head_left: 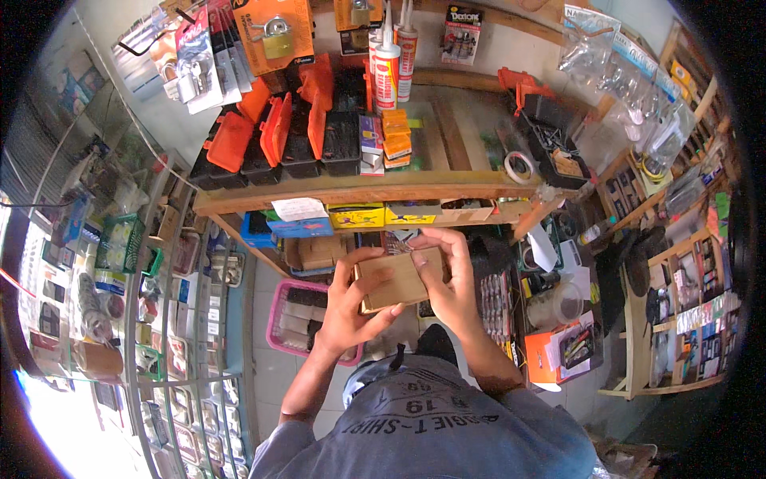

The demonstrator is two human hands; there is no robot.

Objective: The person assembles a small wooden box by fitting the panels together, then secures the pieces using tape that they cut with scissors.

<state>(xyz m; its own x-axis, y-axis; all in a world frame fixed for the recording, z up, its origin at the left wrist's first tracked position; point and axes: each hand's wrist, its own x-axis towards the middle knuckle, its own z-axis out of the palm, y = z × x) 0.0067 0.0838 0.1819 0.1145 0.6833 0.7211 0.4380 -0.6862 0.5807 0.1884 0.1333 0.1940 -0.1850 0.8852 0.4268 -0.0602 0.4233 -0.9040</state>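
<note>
A small brown cardboard box [389, 289] is held up in front of my chest, between both hands. My left hand [348, 307] grips its left side, with fingers over the top face and the thumb along the lower edge. At the right end, my right hand [450, 281] is closed round the box, thumb on the top face and fingers curled over the far corner. Something small and shiny shows by the right fingertips, too small to make out. The underside of the box and anything inside it are hidden.
Beyond my hands stands a wooden counter [383, 188] with black bins with orange lids [275, 132], sealant tubes [386, 76] and a tape roll [519, 166]. A pink basket [275, 323] sits on the floor. Glass shelves [136, 379] line the left; wooden shelves [638, 335] the right.
</note>
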